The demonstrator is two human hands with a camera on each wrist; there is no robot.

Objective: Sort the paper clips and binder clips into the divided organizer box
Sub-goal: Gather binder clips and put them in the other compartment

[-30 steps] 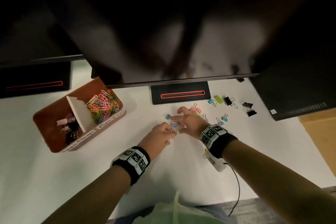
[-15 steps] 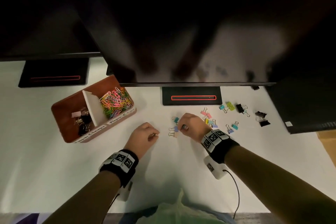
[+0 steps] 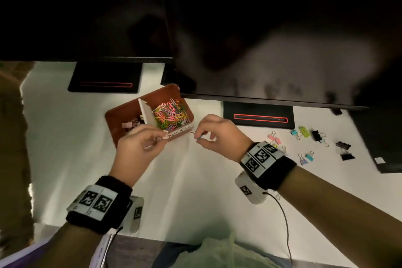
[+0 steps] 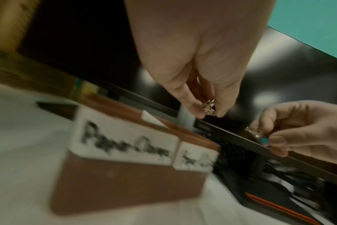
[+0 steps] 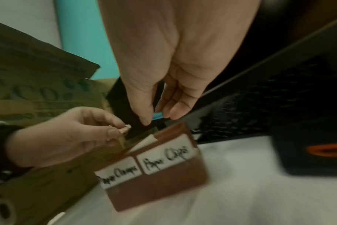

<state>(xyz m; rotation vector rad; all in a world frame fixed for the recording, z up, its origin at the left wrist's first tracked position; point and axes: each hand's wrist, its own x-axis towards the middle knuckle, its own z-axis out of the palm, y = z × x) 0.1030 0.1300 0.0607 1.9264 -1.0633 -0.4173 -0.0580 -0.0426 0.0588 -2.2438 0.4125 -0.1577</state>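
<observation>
Binder clips pinched in both hands' fingers, now raised beside organizer box [image 3: 113, 115].

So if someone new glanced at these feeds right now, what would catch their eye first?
Probably both hands raised just in front of the brown organizer box: the left hand pinches a pale clip, the right hand a teal binder clip. Next, the bright paper clips heaped in the box's right compartment, and loose binder clips scattered on the table to the right.

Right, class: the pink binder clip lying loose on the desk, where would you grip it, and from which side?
Probably the wire handles of the pink binder clip, pinched from above: they stick out on its far side, while its body lies low on the desk.
</observation>
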